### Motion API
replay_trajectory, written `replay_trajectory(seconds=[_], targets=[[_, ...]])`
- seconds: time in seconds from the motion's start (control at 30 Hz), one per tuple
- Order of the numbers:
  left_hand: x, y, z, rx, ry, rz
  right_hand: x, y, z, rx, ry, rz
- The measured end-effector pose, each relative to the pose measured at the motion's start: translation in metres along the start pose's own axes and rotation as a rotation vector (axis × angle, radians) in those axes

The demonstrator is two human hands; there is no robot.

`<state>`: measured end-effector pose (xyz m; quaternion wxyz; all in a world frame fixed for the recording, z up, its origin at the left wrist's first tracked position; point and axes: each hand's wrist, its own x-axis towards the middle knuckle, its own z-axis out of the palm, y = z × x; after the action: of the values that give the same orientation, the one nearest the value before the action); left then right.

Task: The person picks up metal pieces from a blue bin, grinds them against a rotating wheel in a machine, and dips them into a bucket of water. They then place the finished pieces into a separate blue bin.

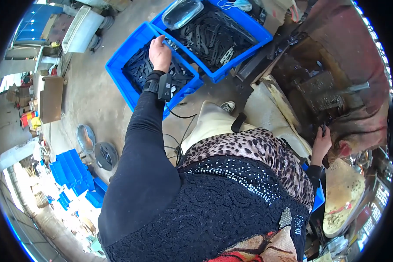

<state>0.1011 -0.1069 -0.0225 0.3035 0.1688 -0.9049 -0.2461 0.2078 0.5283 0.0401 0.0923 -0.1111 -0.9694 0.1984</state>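
My left arm reaches out over the near blue crate [118, 83], which holds many flat dark strips [137, 61]. Above those strips, close to the crate's far rim, my left hand [160, 56] is closed with its fingers curled. What it holds, if anything, is hidden. At the right, my right hand [322, 146] is closed by the edge of a dark, oily machine bed [323, 94]. A small dark bit shows at its fingertips, too small to name.
A second blue crate [266, 37] of dark strips adjoins the first, with a clear plastic box [182, 13] on it. Pale sheeting [270, 107] lies along the machine's edge. Round tubs [105, 156] and blue bins [72, 168] stand on the floor at the left.
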Motion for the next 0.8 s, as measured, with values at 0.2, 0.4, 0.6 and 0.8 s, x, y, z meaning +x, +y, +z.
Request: replay_trajectory(seconds=[0.2, 0.4, 0.6, 0.8], targets=[[-0.038, -0.055, -0.046, 0.236, -0.147, -0.122, 0.002, 0.009, 0.006, -0.005, -0.042, -0.013], [-0.071, -0.053, -0.051, 0.451, -0.444, -0.172, 0.007, 0.011, 0.013, -0.044, -0.062, -0.012], [-0.064, -0.043, -0.035, 0.425, -0.421, 0.021, 0.008, 0.005, 0.012, -0.017, -0.062, 0.011], [-0.038, -0.057, -0.006, 0.433, -0.464, -0.023, 0.003, 0.002, 0.016, 0.013, -0.048, 0.019]])
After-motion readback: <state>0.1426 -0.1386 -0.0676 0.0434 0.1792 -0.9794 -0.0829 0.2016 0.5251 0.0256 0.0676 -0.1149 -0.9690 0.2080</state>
